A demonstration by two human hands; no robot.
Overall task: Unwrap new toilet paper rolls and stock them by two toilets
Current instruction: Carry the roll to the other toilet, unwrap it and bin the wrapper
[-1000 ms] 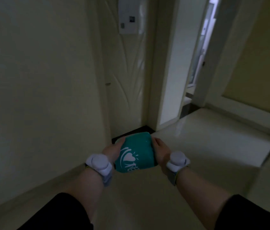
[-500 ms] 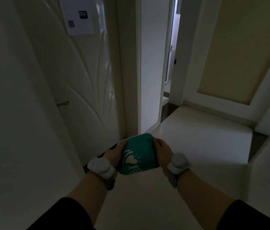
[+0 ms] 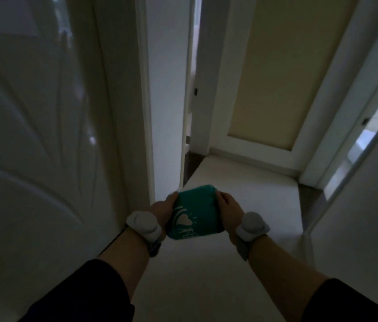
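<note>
A teal wrapped toilet paper roll [image 3: 193,212] with a white heart logo is held out in front of me at waist height, over the pale floor. My left hand [image 3: 163,209] grips its left side and my right hand [image 3: 228,211] grips its right side. Both wrists carry grey bands. The wrapper looks intact. No toilet is in view.
A white panelled door [image 3: 32,135] fills the left, close to my left arm. Ahead, a narrow door gap [image 3: 189,101] opens beside a white frame. A beige wall panel [image 3: 283,73] closes the corridor end. Another doorway [image 3: 367,131] opens on the right. Pale floor [image 3: 241,194] runs ahead.
I have moved forward along the corridor and turned right; the white door on the left is closer and the far doorways larger. Both hands keep the same hold on the roll.
</note>
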